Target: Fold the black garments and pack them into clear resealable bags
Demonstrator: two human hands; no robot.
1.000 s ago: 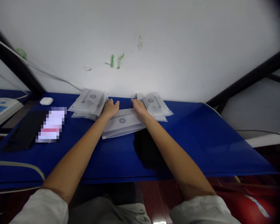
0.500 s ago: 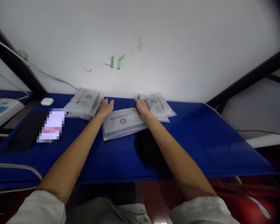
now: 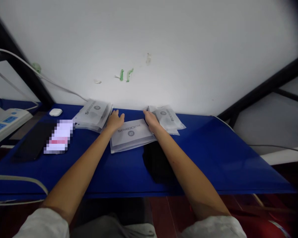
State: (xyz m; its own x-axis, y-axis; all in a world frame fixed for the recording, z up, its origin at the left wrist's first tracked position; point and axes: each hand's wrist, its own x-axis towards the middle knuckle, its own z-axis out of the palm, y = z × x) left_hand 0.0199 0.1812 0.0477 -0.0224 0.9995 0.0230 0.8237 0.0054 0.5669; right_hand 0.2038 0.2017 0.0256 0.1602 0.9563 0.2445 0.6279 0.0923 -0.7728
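Observation:
My left hand [image 3: 115,121] has its fingers apart, beside the right edge of a stack of frosted zip bags [image 3: 93,110] marked ROCKBROS. Between my hands lies another frosted zip bag [image 3: 130,133] with the same print, flat on the blue tabletop. My right hand [image 3: 151,119] reaches to the left edge of a second pile of these bags [image 3: 169,118], its fingers stretched out along that edge. Whether it touches the pile is hard to tell. Partly under my right forearm is a dark black item [image 3: 156,160], too dark to make out.
On the left lie a phone with a blurred-out screen [image 3: 61,137], a black flat object [image 3: 31,142] and a white earbud case [image 3: 56,112]. A white power strip [image 3: 8,124] stands farther left. A wall [image 3: 188,66] closes off the back, with black slanted posts [image 3: 258,84] at the sides.
The view has tilted up slightly, so everything sits lower in the picture. My left hand has shifted a little right, away from the left stack. The bags lie as before.

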